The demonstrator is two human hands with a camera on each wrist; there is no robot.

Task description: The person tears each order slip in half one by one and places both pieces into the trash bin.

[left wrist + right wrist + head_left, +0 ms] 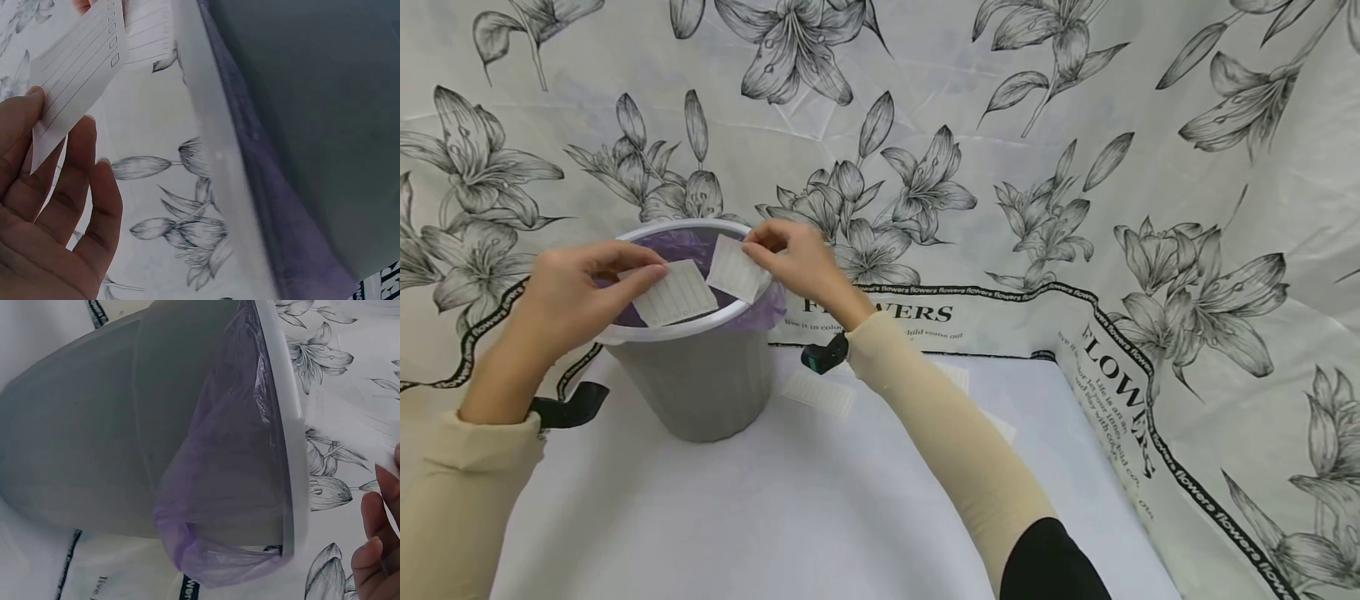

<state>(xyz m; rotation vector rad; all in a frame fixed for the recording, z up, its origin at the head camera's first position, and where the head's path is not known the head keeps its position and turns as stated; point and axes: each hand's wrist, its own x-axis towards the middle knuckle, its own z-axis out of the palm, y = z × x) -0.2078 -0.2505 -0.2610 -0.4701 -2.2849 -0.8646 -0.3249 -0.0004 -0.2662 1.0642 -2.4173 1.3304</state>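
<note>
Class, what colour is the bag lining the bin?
The bag is translucent purple, showing best in the right wrist view.

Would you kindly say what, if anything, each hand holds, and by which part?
The left hand pinches a paper slip near one end; the right hand pinches another slip by its edge.

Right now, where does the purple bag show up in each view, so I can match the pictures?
Head: left of centre, the bag lines the bin and hangs over its right side.
Left wrist: a strip of bag right of centre, running down to the bottom edge.
Right wrist: around the middle, bag draped outside the bin.
Shared landmark: the bin's pale rim.
</note>
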